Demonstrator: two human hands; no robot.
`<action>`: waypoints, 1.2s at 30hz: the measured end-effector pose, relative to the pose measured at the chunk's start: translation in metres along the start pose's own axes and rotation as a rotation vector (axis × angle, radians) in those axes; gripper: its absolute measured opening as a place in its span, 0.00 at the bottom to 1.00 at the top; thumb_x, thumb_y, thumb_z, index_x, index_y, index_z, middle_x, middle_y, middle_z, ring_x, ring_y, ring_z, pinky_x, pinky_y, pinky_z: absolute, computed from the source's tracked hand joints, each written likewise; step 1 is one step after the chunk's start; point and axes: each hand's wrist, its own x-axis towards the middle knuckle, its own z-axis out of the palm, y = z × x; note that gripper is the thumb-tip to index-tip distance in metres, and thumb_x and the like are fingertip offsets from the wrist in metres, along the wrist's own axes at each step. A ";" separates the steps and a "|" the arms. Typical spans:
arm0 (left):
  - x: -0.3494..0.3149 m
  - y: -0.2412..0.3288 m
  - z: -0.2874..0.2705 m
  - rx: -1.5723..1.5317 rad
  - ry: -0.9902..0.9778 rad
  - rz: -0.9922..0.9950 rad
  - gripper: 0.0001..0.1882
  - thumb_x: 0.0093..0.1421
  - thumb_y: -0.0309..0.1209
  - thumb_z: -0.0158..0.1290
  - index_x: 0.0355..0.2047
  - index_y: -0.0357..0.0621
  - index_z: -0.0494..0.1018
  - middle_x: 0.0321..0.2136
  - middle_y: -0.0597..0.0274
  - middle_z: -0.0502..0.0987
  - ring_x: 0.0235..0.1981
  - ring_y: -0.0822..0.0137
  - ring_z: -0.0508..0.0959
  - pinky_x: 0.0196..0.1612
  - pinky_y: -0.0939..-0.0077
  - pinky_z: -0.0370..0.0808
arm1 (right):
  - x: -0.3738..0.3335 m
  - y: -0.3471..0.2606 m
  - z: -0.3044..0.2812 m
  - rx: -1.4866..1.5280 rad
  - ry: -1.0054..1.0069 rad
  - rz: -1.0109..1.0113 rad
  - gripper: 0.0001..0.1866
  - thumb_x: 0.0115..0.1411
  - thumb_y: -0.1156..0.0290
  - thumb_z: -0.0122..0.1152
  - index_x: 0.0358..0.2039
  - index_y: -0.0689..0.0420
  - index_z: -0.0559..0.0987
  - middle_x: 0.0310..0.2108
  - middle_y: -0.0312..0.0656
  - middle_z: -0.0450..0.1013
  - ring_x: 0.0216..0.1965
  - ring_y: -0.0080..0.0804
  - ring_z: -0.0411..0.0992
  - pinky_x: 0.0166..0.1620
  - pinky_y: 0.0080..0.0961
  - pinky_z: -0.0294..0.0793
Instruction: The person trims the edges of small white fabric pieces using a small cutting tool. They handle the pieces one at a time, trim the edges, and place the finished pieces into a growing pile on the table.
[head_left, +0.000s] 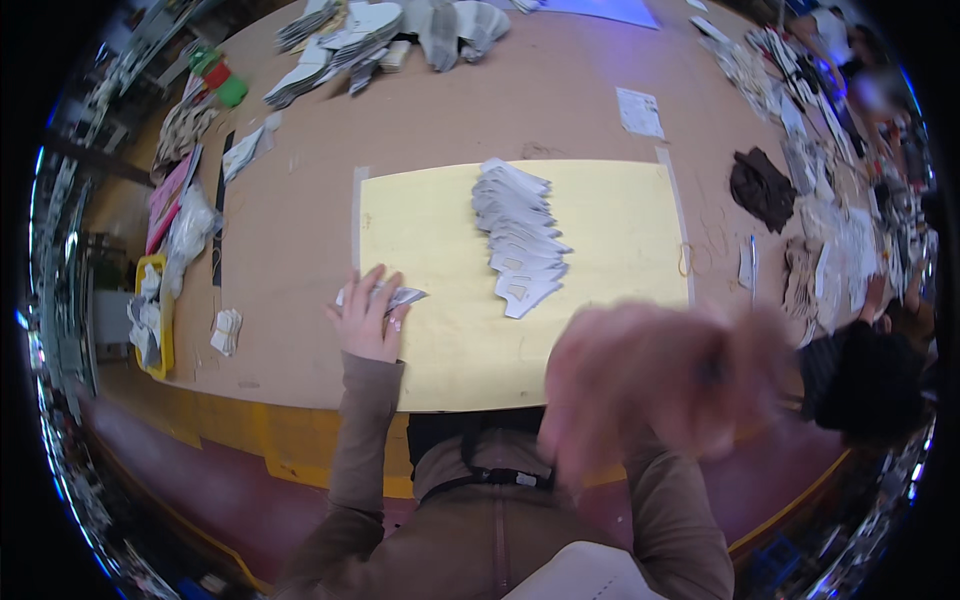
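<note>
Head-worn fisheye, facing down, over the table [290, 210]

Right hand [660, 385] is blurred — left fingers [372, 283] partly hide pale piece [408, 296].

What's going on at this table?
A person is working with both bare hands at a brown table. The left hand lies over a small grey-white piece at the left edge of a yellow sheet. The right hand is up close to the camera and blurred, so I can't tell whether it holds anything. Near the middle of the sheet lies a fanned row of overlapping grey-white pieces, and more stacks sit toward the table's far side.
</note>
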 end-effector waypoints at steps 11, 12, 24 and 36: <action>-0.008 0.075 -0.009 -0.639 -0.065 0.090 0.16 0.57 0.26 0.57 0.47 0.40 0.75 0.51 0.51 0.74 0.57 0.50 0.70 0.62 0.60 0.62 | -0.013 -0.076 0.057 -0.050 0.106 -0.337 0.16 0.62 0.80 0.52 0.51 0.63 0.75 0.47 0.48 0.76 0.48 0.29 0.75 0.52 0.18 0.76; -0.005 0.084 -0.005 -0.673 -0.093 0.097 0.16 0.57 0.26 0.57 0.47 0.40 0.74 0.50 0.51 0.74 0.56 0.51 0.71 0.60 0.62 0.64 | -0.018 -0.080 0.058 -0.064 0.118 -0.379 0.16 0.62 0.81 0.53 0.51 0.62 0.76 0.47 0.47 0.76 0.48 0.29 0.75 0.52 0.17 0.77; 0.017 0.113 0.039 -0.602 -0.012 0.020 0.21 0.49 0.26 0.65 0.43 0.39 0.72 0.36 0.56 0.71 0.37 0.59 0.73 0.42 0.70 0.72 | -0.036 -0.074 0.036 -0.344 0.009 -0.568 0.17 0.58 0.81 0.55 0.49 0.60 0.77 0.43 0.44 0.75 0.39 0.28 0.73 0.42 0.17 0.72; 0.014 0.097 0.036 -0.766 -0.142 -0.068 0.16 0.49 0.24 0.65 0.37 0.39 0.72 0.32 0.60 0.73 0.33 0.67 0.73 0.39 0.75 0.72 | -0.118 0.040 -0.059 -1.224 0.064 0.059 0.18 0.55 0.81 0.57 0.47 0.58 0.78 0.39 0.43 0.72 0.29 0.29 0.69 0.31 0.18 0.66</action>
